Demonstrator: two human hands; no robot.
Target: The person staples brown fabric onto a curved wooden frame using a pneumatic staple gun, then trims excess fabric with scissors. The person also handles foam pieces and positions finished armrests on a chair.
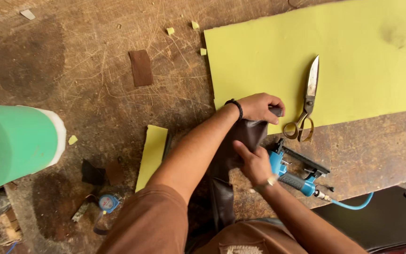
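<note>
- The left hand is closed on the far end of a dark brown leather piece, fingers curled over its top edge, at the near edge of the yellow foam sheet.
- The right hand lies on the same leather piece lower down, fingers together and pressing it flat; whether the thumb pinches the material from beneath cannot be told.
- The leather piece runs from the left hand down toward the body, and its lower end hangs past the workbench edge.
- Step in hand, as judged: the leather is being stretched and smoothed between the two hands.
- Just beside the right hand lies a blue staple gun with a blue air hose attached. Large scissors rest on the foam sheet, near the left hand, blades shut.
- Next move, as judged: it calls for steady tension from the left hand while the right hand frees itself for a tool.
- Farther out: a narrow yellow foam strip, a brown scrap, a green foam roll at the left edge, and small foam crumbs across the bench.
</note>
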